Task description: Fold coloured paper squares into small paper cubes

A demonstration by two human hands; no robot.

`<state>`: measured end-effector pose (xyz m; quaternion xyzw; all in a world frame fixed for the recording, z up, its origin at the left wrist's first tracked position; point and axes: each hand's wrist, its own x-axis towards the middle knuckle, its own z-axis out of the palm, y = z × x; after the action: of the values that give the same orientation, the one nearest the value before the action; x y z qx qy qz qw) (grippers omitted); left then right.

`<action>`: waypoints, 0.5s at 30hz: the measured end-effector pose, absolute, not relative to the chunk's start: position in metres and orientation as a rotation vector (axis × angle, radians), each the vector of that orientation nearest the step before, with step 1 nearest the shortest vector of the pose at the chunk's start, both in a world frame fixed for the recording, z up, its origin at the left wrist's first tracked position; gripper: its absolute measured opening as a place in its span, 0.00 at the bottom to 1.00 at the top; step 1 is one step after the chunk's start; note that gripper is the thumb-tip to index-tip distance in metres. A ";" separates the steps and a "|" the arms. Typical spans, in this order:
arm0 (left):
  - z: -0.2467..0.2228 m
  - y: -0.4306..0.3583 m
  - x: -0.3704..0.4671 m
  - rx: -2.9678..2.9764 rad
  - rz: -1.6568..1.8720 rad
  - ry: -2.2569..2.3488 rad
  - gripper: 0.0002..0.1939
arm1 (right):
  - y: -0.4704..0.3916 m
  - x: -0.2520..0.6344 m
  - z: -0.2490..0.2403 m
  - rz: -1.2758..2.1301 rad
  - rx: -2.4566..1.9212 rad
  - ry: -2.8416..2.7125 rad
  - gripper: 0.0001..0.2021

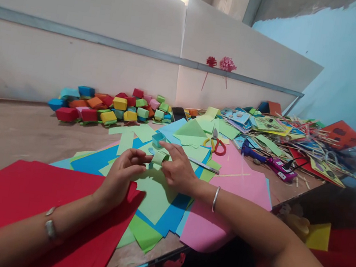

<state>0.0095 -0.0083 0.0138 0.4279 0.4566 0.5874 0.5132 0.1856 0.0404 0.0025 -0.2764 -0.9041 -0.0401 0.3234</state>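
Observation:
A small piece of light green folded paper (160, 157) is held between my two hands, curled up above the paper pile. My left hand (121, 174) reaches its index fingertip to the left side of it, with the other fingers curled. On the right side, my right hand (177, 171) grips it between thumb and fingers, the index finger stretched out above. Just past that index finger sits a small teal paper box (158, 139). Beneath both hands lie light green sheets (153, 199) on blue sheets (172, 217). A slim grey metal tool (204, 166) lies behind my right hand.
Red sheets (22, 190) lie at left, pink sheets (240, 187) at right. Scissors (215, 144) rest beyond my hands. Colourful paper boxes (95, 103) are heaped against the white wall panel. A purple glue gun or power strip (281, 169) lies near piled cards and sticks (279, 126).

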 end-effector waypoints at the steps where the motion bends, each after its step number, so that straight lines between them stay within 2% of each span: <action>1: 0.014 -0.008 0.009 1.033 1.413 1.099 0.19 | 0.040 0.186 0.003 -0.092 -0.724 -2.371 0.05; 15: 0.010 -0.007 0.016 1.091 1.372 1.132 0.20 | 0.049 0.186 0.007 0.112 -0.844 -2.089 0.06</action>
<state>0.0155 -0.0073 0.0101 0.4517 0.4687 0.5683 0.5032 0.1861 0.0491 0.0067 -0.3382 -0.8366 0.0450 0.4285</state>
